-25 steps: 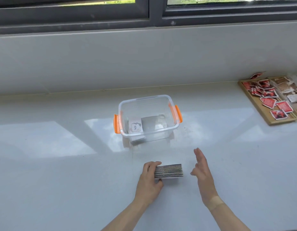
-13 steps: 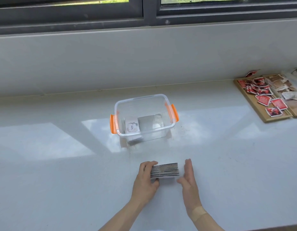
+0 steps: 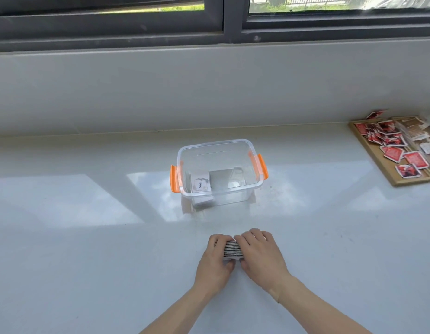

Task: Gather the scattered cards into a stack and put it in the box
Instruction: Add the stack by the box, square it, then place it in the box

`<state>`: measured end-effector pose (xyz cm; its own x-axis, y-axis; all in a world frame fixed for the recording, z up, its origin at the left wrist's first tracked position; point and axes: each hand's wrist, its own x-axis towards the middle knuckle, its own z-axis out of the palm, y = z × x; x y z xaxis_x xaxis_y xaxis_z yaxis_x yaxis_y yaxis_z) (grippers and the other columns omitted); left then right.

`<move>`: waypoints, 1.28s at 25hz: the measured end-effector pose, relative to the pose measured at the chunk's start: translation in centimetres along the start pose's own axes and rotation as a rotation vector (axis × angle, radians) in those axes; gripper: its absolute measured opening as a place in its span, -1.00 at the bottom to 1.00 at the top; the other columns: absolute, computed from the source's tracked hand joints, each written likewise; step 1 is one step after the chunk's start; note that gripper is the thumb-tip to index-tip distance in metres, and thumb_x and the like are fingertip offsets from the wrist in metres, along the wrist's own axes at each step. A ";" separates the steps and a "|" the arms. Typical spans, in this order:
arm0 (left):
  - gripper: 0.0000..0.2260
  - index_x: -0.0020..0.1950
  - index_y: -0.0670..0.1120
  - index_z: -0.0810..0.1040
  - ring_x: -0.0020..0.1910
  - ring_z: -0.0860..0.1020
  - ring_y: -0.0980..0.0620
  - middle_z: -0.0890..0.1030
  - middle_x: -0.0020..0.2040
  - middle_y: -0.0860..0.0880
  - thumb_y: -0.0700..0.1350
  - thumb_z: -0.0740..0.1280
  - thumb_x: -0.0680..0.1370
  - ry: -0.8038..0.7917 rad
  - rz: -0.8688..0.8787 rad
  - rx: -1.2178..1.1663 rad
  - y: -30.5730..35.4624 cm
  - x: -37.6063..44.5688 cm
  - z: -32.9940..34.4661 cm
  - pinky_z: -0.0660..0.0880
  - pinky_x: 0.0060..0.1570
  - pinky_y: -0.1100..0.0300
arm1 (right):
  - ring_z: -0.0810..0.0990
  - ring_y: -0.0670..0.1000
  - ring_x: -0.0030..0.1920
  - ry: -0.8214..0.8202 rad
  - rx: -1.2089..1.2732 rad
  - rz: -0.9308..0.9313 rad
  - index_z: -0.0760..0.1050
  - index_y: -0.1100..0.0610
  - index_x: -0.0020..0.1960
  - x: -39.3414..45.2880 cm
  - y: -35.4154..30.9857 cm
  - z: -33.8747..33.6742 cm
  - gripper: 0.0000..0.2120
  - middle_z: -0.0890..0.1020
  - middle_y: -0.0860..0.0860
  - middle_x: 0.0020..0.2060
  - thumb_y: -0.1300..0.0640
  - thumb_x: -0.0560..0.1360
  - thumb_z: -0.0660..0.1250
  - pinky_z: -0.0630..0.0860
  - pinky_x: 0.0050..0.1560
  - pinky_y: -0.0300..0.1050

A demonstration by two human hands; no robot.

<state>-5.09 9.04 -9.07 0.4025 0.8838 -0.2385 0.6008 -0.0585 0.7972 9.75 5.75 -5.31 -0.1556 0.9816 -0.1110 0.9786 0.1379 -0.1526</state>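
A stack of cards [image 3: 231, 248] with striped black-and-white edges lies on the white counter, squeezed between both hands. My left hand [image 3: 215, 262] grips its left end, fingers curled over the top. My right hand [image 3: 259, 255] covers its right end, so only the middle of the stack shows. Straight behind stands a clear plastic box [image 3: 218, 144] with orange side clips, open at the top, with a small white card reading "love" and a grey card inside.
A wooden tray [image 3: 378, 165] at the far right holds several red and brown packets. The counter ends at a low white wall under a dark-framed window. Sunlit patches lie across the counter to the left and right of the box.
My right hand, held open to the right of the stack before, has moved left and closed over the stack's right end. The left hand has kept its grip.
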 end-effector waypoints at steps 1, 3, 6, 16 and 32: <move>-0.60 0.19 0.11 0.43 0.02 0.51 0.22 0.39 0.18 0.19 -0.22 0.36 0.41 -0.009 0.004 -0.003 0.0 0.0 -0.1 0.53 -0.09 0.17 | 0.59 0.08 -0.09 -0.007 -0.029 0.025 0.57 0.03 -0.01 0.5 -0.1 -0.3 -0.63 0.62 -0.07 -0.18 0.10 0.19 0.51 0.53 -0.13 -0.03; -0.56 0.21 0.12 0.41 0.06 0.49 0.24 0.40 0.19 0.18 -0.25 0.34 0.41 -0.022 0.015 -0.021 0.2 0.0 -0.5 0.51 -0.02 0.19 | 0.51 0.07 -0.06 -0.040 -0.020 0.042 0.51 0.01 0.03 1.3 0.3 -0.4 -0.70 0.58 -0.07 -0.13 0.07 0.31 0.44 0.39 -0.14 -0.05; -0.50 0.22 0.15 0.39 0.11 0.49 0.28 0.51 0.18 0.15 -0.28 0.36 0.40 0.044 -0.055 -0.178 0.6 0.0 -1.9 0.45 0.11 0.29 | 0.46 0.00 0.03 -0.035 0.180 0.151 0.43 -0.07 0.13 1.0 1.4 -0.1 -0.68 0.55 -0.15 -0.01 -0.02 0.40 0.37 0.33 -0.11 -0.11; -0.57 0.25 0.10 0.49 0.19 0.48 0.20 0.45 0.20 0.17 -0.26 0.35 0.44 0.077 0.315 -0.001 4.1 -1.0 -3.4 0.52 0.06 0.23 | 0.62 -0.12 -0.23 0.112 1.060 0.567 0.39 -0.21 0.02 -1.3 -1.4 0.5 -0.63 0.67 -0.19 -0.21 0.13 0.36 0.43 0.59 -0.18 0.01; -0.19 0.58 -0.13 -0.13 0.58 -0.04 -0.16 -0.05 0.60 -0.15 0.11 0.27 0.52 0.189 0.637 0.445 2.5 -2.9 -3.6 -0.01 0.53 -0.12 | 0.62 -0.14 -0.11 0.084 1.017 0.506 0.42 -0.22 0.04 -0.8 -1.5 0.3 -0.64 0.67 -0.20 -0.14 0.00 0.32 0.46 0.59 -0.04 0.04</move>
<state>-7.23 8.04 -4.36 0.6614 0.6793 0.3180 0.5296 -0.7232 0.4432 8.31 4.75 -5.28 0.2734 0.9050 -0.3259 0.3577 -0.4102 -0.8389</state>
